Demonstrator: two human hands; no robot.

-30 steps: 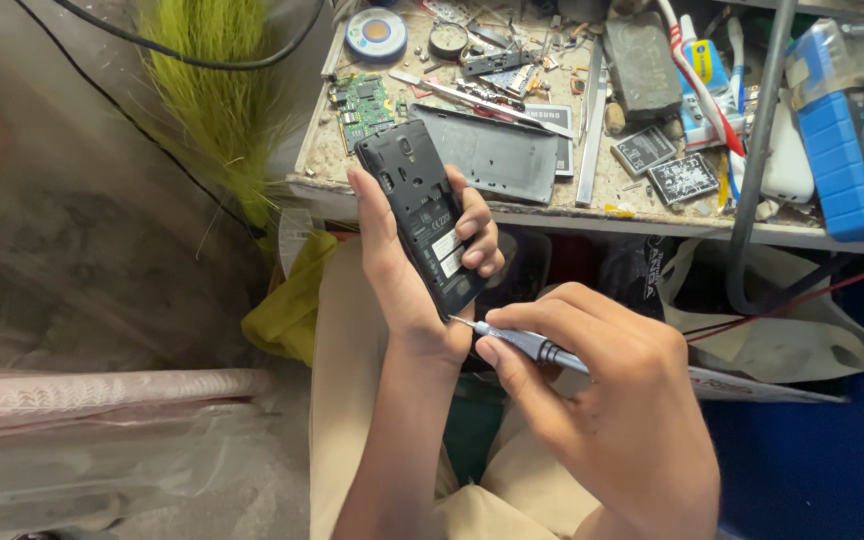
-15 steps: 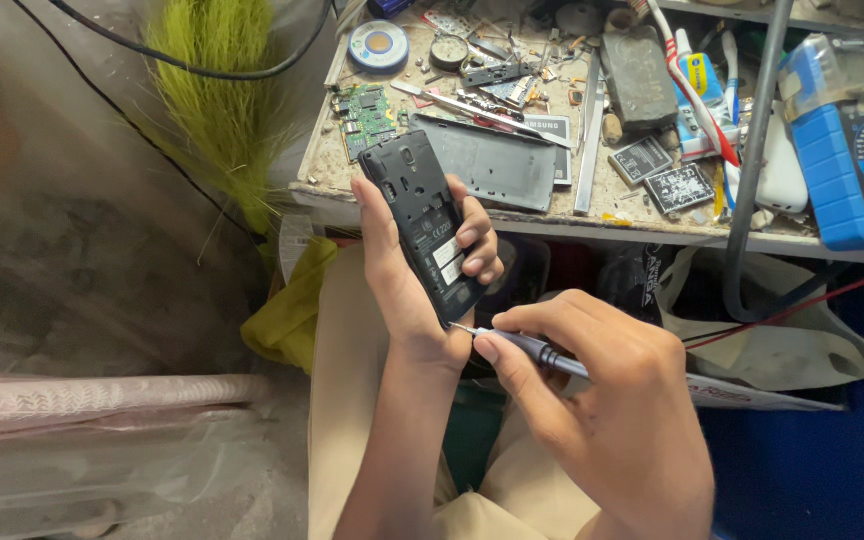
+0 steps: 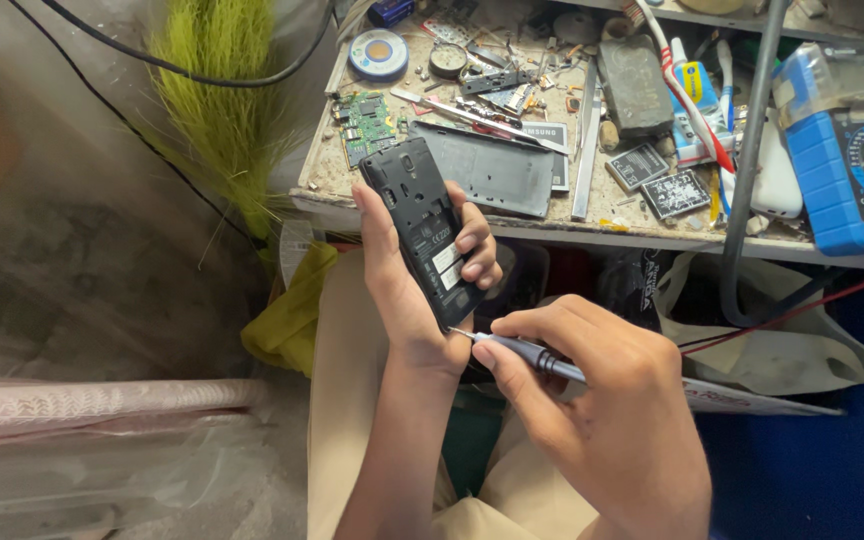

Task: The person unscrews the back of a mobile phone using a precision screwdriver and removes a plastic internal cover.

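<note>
While the left hand (image 3: 402, 290) clamps the opened black phone (image 3: 427, 230) above the lap, right hand (image 3: 592, 400) fingers pinch a screwdriver (image 3: 517, 350) at its lower edge (screw hidden); next: steady turning.

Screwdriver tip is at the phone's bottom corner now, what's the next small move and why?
Probably seat the screwdriver tip squarely in the corner screw and turn. The right hand has the tip at the lower edge of the phone, which the left hand grips back-up, cover off.
</note>
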